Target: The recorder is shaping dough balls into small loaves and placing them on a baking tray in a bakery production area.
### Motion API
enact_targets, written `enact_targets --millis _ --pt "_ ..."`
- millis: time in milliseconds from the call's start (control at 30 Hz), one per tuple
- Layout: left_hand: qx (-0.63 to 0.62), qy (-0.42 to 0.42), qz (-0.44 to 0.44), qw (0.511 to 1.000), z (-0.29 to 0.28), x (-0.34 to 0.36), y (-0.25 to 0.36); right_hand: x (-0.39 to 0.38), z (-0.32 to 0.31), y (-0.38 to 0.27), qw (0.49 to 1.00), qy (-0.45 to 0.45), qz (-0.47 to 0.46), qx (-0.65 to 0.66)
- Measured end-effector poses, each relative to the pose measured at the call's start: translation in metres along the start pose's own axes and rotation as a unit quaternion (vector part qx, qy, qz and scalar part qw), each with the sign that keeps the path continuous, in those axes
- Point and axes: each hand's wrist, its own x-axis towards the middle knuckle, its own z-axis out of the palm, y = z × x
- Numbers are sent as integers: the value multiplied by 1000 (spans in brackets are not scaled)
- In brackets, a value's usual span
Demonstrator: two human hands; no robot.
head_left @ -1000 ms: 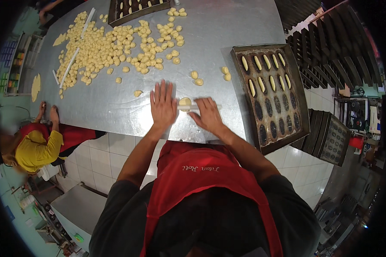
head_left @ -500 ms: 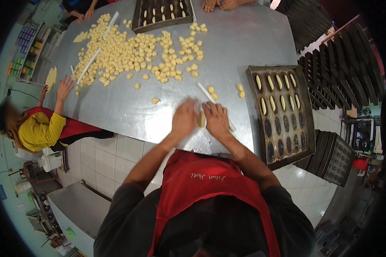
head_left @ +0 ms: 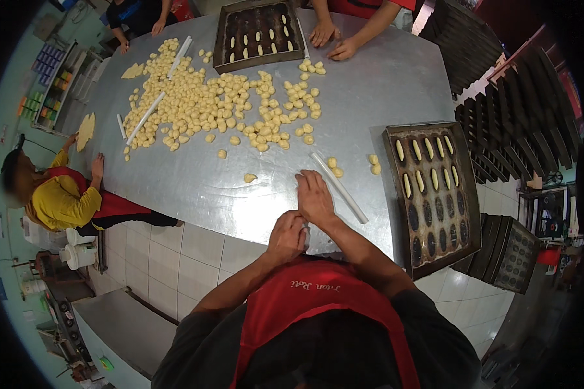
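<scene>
Both my hands are over the front of the metal table. My right hand lies palm down with its fingers stretched forward. Nearer my body, my left hand is curled beside the right wrist; whatever its fingers may hold is hidden. Just right of my right hand rests a white rod, slanting toward me. Small yellow dough balls sit by the rod's far end. Further right stands a dark baking tray with two rows of slim dough pieces in its oval hollows; the nearer hollows hold none.
A big heap of dough balls covers the far left, with another white rod on it. A second tray stands at the back. A co-worker in yellow stands left; another person's hands rest opposite. Racked trays stand right.
My left hand has drawn back toward the table's front edge, and my right hand has shifted slightly left. The dough piece between them is now out of sight. The view has tilted.
</scene>
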Motion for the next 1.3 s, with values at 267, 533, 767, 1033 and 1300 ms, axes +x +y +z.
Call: enact_targets --millis 267,533,767,1033,1300 --pt "9 66 -60 996 -38 -23 -47 -63 -3 -20 973 -150 -12 -175" --pt "-26 46 22 998 -58 104 -54 -6 13 -21 976 -45 16 -211" --pt "30 -3 79 996 3 213 -52 15 10 -16 968 -2 47 -247" --pt "-119 66 -11 991 11 235 -68 -70 -39 -22 999 27 31 -10" --pt "-340 -10 -137 930 -22 112 -101 -99 -117 -1 930 257 242 99"
